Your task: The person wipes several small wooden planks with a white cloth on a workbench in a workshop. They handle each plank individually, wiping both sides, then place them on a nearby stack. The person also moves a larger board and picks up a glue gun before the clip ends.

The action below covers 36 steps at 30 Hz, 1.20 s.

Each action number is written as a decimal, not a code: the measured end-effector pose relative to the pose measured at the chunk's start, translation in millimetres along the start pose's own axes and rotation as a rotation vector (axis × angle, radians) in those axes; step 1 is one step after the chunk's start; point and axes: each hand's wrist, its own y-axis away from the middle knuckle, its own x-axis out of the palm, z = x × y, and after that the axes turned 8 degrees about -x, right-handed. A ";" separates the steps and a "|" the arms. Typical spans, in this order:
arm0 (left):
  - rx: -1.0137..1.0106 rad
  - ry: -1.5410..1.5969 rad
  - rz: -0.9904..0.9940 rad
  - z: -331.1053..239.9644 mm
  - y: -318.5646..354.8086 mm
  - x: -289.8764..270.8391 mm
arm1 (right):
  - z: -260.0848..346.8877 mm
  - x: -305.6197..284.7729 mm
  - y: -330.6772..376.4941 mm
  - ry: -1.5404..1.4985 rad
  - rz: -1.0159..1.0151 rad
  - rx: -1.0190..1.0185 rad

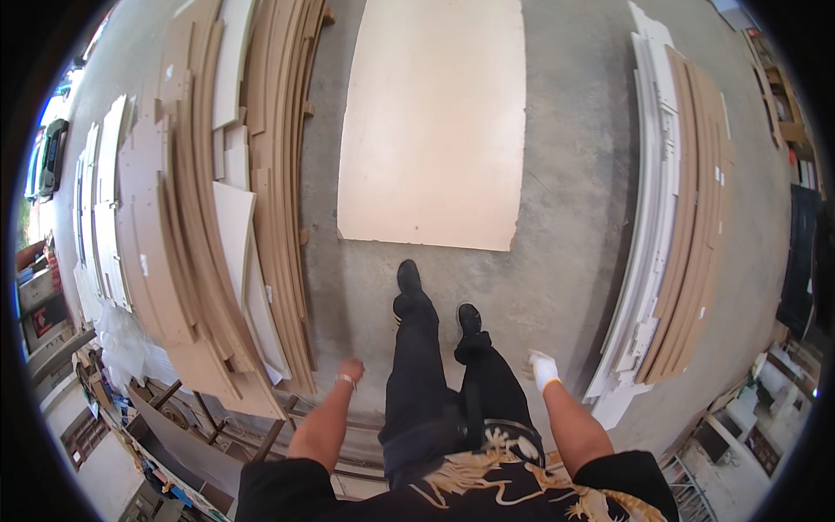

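My left hand [351,369] hangs bare beside my left leg, a light band round its wrist. No object shows at it, and its fingers cannot be made out from above. On the other side, my right hand [544,369] wears a white glove. Its fingers are loosely apart, with nothing in them. Neither hand touches anything. A large pale rectangular board [430,130] lies flat on the concrete floor [570,174] just beyond my black shoes. Chipped corners show along its near edge.
To the left, brown and white boards [278,174] lie in long stacks. Another long stack of white and brown panels [683,200] runs along the right. Crumpled clear plastic [126,344] sits at the far left, near a metal frame [204,413]. A black panel [796,261] stands far right.
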 end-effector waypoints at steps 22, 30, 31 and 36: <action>-0.520 1.400 -0.516 -1.0 -429.2 -239.2 | 300.2 99.2 -415.8 0.008 0.033 -0.637; -0.594 1.411 -0.817 -253.2 -405.8 -142.5 | 340.4 -89.0 -477.5 0.083 -0.036 -0.716; -0.533 1.523 -0.803 -271.1 -398.4 -136.2 | 326.2 -102.0 -484.4 0.142 -0.061 -0.802; -0.441 1.468 -0.841 -284.7 -366.0 -95.4 | 193.7 -122.5 -489.0 -0.118 -0.021 -0.781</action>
